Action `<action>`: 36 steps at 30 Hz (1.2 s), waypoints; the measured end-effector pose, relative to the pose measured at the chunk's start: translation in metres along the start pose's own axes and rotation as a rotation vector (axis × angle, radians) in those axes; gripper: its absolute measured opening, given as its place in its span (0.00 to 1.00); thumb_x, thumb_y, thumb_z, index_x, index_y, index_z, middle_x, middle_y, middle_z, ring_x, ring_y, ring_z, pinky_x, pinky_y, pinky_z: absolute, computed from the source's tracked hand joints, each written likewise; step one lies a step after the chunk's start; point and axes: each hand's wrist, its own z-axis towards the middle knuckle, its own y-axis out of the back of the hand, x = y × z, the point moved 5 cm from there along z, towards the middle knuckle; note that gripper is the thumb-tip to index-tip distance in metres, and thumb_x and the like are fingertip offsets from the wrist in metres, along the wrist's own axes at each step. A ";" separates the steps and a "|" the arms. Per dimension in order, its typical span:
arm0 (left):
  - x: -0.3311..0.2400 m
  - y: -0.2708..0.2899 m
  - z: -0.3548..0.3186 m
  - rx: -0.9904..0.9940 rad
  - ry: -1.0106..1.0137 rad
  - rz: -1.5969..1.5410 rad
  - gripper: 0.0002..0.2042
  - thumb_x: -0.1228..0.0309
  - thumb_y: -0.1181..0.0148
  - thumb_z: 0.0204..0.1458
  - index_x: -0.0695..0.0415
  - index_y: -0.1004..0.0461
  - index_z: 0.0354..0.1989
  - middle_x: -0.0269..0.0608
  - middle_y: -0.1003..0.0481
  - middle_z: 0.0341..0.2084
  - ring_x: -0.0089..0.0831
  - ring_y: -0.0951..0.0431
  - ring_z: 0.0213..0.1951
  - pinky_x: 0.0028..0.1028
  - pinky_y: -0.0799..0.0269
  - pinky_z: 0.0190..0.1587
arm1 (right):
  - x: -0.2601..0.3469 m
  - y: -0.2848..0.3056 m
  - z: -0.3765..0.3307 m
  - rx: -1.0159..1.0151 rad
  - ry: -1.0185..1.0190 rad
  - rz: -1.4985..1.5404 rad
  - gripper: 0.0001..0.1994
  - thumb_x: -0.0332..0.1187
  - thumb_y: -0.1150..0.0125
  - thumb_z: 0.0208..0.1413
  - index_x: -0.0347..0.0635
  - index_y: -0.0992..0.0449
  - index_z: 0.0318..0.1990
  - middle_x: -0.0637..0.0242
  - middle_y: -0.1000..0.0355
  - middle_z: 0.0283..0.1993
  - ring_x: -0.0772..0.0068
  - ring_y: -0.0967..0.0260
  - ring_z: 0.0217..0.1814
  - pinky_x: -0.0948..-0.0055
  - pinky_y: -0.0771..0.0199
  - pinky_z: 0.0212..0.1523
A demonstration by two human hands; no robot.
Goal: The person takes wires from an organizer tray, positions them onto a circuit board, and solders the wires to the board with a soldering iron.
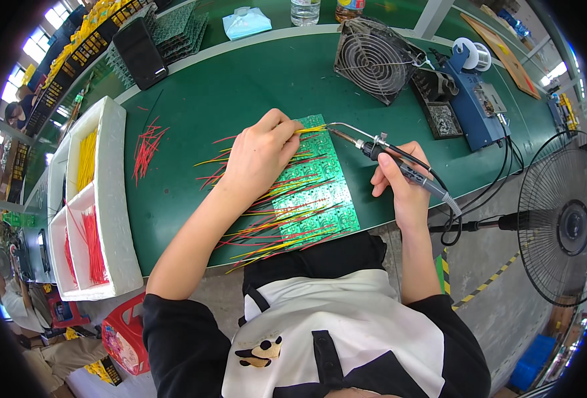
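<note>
- White foam tray sits on the left end of the green bench; compartments hold cut wire: yellow wires in the far one, red wires in the near ones.
- Loose red wire pile lies on the bench just right of the tray.
- Green circuit board panel lies flat on the bench near its front edge, in front of the person. Long axis runs from far-left to near-right, slightly skewed to the bench edge.
- Red and yellow leads stick out of the panel toward the left, fanned roughly parallel to the bench front.
- Soldering iron has its long axis running near-right to far-left; its tip points left, at the far edge of the panel, meeting the end of a yellow wire.
- Left hand: fingers curled, pinching that yellow wire at the panel's far edge, palm resting over the leads. Exact finger contact is hard to tell; thumb side is hidden.
- Right hand: closed around the iron's dark handle in a pen-like grip, cable trailing off to the right.
- Behind: small wire-guard fan tilted on the bench, blue soldering station with solder spool beside it.
- Pedestal fan stands on the floor to the right.
</note>
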 end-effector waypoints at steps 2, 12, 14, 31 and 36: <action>0.000 0.001 0.000 -0.002 0.001 0.005 0.04 0.76 0.44 0.44 0.60 0.26 0.29 0.40 0.31 0.28 0.41 0.27 0.23 0.34 0.30 0.27 | 0.000 0.000 0.000 0.002 0.000 -0.004 0.09 0.30 0.42 0.52 0.37 0.36 0.30 0.62 0.33 0.17 0.79 0.38 0.13 0.84 0.38 0.16; 0.000 0.000 -0.001 -0.009 -0.022 0.022 0.03 0.76 0.44 0.44 0.60 0.27 0.28 0.39 0.31 0.27 0.40 0.27 0.22 0.34 0.29 0.26 | -0.002 0.004 0.000 -0.016 -0.001 0.045 0.09 0.30 0.40 0.52 0.37 0.35 0.31 0.63 0.31 0.19 0.80 0.36 0.14 0.85 0.37 0.15; -0.001 0.000 -0.001 -0.009 -0.026 0.026 0.03 0.76 0.44 0.44 0.60 0.27 0.28 0.39 0.31 0.27 0.40 0.27 0.22 0.34 0.29 0.26 | -0.002 0.006 0.001 -0.035 0.004 0.064 0.09 0.30 0.41 0.52 0.37 0.35 0.31 0.62 0.32 0.19 0.80 0.36 0.14 0.85 0.37 0.15; 0.001 0.000 -0.001 -0.010 0.005 0.017 0.05 0.76 0.44 0.45 0.60 0.25 0.30 0.39 0.30 0.28 0.39 0.26 0.24 0.33 0.29 0.28 | -0.004 0.004 0.002 -0.015 -0.024 0.028 0.08 0.30 0.42 0.52 0.37 0.35 0.31 0.63 0.34 0.18 0.80 0.37 0.15 0.84 0.37 0.14; -0.001 0.001 0.000 -0.007 0.009 0.029 0.05 0.76 0.45 0.45 0.60 0.25 0.30 0.39 0.30 0.28 0.39 0.26 0.25 0.33 0.29 0.29 | -0.003 0.003 0.001 -0.020 -0.024 0.044 0.08 0.30 0.42 0.52 0.37 0.35 0.31 0.63 0.33 0.19 0.80 0.37 0.15 0.84 0.37 0.14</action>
